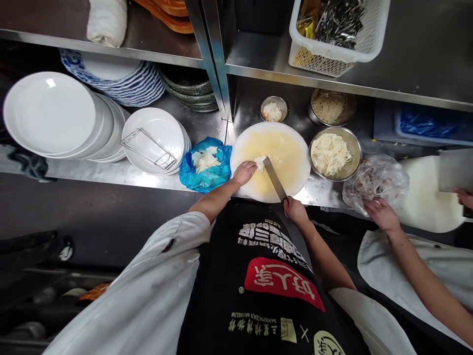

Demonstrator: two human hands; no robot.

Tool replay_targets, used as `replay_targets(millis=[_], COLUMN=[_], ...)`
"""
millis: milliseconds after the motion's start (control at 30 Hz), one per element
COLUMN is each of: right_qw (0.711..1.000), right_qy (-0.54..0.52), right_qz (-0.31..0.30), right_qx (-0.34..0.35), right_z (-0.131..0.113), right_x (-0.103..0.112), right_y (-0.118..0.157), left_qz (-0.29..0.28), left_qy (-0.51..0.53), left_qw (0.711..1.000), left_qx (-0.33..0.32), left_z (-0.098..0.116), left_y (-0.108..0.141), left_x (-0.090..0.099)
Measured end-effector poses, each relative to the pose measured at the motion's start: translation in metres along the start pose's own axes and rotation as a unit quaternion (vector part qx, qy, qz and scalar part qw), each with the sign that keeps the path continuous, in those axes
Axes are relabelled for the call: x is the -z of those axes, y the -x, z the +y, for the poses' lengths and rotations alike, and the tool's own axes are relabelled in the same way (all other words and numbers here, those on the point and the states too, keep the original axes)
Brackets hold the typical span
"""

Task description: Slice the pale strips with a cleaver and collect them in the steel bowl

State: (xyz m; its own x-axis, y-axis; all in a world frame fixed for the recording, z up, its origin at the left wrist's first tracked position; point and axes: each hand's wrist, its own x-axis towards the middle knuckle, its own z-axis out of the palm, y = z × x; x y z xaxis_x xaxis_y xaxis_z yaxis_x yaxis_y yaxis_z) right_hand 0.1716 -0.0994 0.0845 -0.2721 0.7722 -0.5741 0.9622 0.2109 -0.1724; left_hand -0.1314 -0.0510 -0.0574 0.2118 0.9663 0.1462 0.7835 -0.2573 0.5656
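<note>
My right hand (pixel 294 209) is closed round the handle of a cleaver (pixel 275 178), whose blade reaches over a round cutting board (pixel 291 143). At the blade's tip lies a small pale piece of food (pixel 260 162). The fingertips of my left hand (pixel 245 172) press together on the left edge of that piece. To the left of the board sits a blue plastic bag (pixel 190 172) with pale pieces in its opening. A metal bowl (pixel 345 173) of thin pale slices stands at the board's right.
Behind the board are a small bowl (pixel 285 104) and a bowl of shreds (pixel 316 118). White plates (pixel 51 113) are stacked at left. A co-worker's hand (pixel 382 214) touches a clear bag (pixel 380 180); their other hand holds a cleaver (pixel 456 170). A shelf edge (pixel 332 84) runs above.
</note>
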Motion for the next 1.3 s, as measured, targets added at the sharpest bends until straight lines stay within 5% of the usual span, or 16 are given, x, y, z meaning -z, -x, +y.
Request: replay_targets(millis=[200, 367, 533, 700, 933, 1133, 1300], right_qw=[0.998, 1.000, 0.999, 1.000, 0.995, 0.999, 0.998], right_qy=[-0.017, 0.009, -0.010, -0.010, -0.052, 0.019, 0.003], right_qz=[0.057, -0.010, 0.034, -0.018, 0.081, -0.038, 0.052], right_qx=[0.031, 0.010, 0.023, 0.022, 0.030, -0.006, 0.017], right_z=[0.002, -0.002, -0.009, -0.010, -0.028, -0.021, -0.007], right_x=[0.001, 0.003, 0.000, 0.003, 0.010, 0.021, 0.033], right_y=[0.006, 0.005, 0.006, 0.008, -0.002, -0.010, -0.003], left_qz=[0.010, 0.025, 0.030, 0.029, 0.023, 0.025, 0.025], left_qy=[0.001, 0.005, 0.010, 0.007, 0.000, 0.002, 0.003], left_qw=[1.000, 1.000, 0.999, 0.999, 0.999, 0.999, 0.999], left_qx=[0.000, 0.017, 0.012, 0.021, 0.023, 0.025, 0.030], left_z=[-0.004, -0.007, -0.009, -0.004, -0.001, -0.001, -0.001], left_y=[0.002, 0.004, 0.006, 0.006, 0.007, 0.008, 0.006], left_x=[-0.004, -0.007, -0.008, 0.000, 0.002, 0.002, 0.002])
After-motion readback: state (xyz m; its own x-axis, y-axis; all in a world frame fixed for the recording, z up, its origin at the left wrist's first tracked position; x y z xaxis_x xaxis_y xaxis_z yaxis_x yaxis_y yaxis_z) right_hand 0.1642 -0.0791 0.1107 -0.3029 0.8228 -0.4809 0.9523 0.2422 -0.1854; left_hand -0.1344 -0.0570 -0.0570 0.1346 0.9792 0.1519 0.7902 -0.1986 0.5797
